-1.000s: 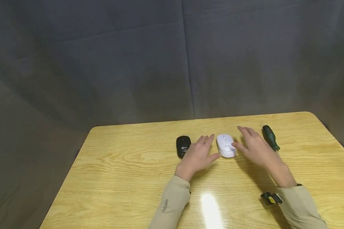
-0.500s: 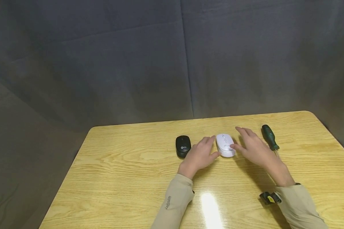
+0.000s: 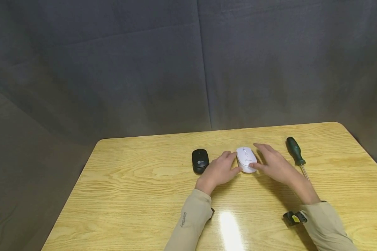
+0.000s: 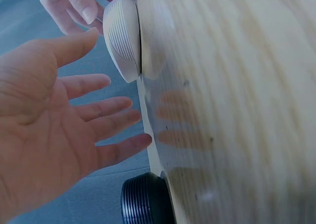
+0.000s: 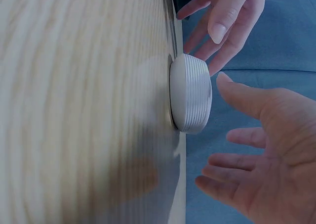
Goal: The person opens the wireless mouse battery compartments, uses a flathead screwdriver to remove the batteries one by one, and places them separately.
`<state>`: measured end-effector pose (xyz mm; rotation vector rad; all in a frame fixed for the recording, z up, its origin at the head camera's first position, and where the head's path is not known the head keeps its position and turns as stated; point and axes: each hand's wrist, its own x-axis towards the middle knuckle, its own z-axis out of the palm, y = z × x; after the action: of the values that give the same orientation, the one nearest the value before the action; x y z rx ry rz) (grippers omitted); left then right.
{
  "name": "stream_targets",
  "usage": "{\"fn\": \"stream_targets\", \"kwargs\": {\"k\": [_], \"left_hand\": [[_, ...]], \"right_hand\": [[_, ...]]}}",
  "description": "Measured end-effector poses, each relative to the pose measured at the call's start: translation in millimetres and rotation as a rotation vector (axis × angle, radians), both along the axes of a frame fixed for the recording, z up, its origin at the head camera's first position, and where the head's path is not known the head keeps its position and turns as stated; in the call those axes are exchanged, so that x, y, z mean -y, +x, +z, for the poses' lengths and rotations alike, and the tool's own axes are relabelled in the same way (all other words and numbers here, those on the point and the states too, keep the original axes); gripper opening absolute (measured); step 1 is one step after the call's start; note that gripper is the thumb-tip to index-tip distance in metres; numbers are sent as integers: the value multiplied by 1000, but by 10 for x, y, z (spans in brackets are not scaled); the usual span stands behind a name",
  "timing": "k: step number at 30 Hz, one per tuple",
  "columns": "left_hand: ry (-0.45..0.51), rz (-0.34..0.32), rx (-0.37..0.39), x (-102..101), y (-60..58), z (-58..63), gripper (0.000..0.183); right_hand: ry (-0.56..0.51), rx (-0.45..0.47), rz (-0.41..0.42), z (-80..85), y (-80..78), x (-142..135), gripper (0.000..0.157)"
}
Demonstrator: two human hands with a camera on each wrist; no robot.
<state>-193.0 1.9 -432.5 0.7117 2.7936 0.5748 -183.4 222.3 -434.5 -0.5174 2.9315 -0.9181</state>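
A white computer mouse (image 3: 246, 159) lies on the table between my two hands. On its left side is my left hand (image 3: 219, 170), fingers spread and fairly straight, as the left wrist view shows; the thumb points at the mouse's ribbed rear (image 4: 122, 36). My right hand (image 3: 276, 165) is at the other side, its thumb near the mouse's rear edge and its fingers loosely extended (image 5: 276, 150). Whether either hand touches the mouse is hard to tell. A black computer mouse (image 3: 200, 161) sits left of my left hand, partly visible in the left wrist view (image 4: 147, 199).
A screwdriver with a dark green handle (image 3: 294, 148) lies right of my right hand, its shaft partly hidden behind the arm. All these stand on a wood-grain table (image 3: 128, 195). Beyond its back edge hangs a dark grey cloth (image 3: 144, 69).
My left hand has shifted slightly right toward the white mouse, uncovering more of the black one. The right hand has moved a little left and closer to the white mouse.
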Motion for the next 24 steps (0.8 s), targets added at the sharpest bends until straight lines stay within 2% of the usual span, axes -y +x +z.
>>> {"fn": "stream_targets", "kwargs": {"k": [6, 13, 18, 24], "left_hand": [[-20, -4, 55, 14, -4, -9, 57], [-20, -40, 45, 12, -16, -26, 58], [-19, -48, 37, -8, -18, -28, 58], [-4, -43, 41, -36, -22, -16, 58]], "right_hand": [[-65, 34, 40, -38, -12, 59, 71], [-106, 43, 79, -68, -20, 89, 68], [-111, 43, 84, -90, -21, 79, 70], [-108, 91, 79, -113, -32, 44, 79]]}}
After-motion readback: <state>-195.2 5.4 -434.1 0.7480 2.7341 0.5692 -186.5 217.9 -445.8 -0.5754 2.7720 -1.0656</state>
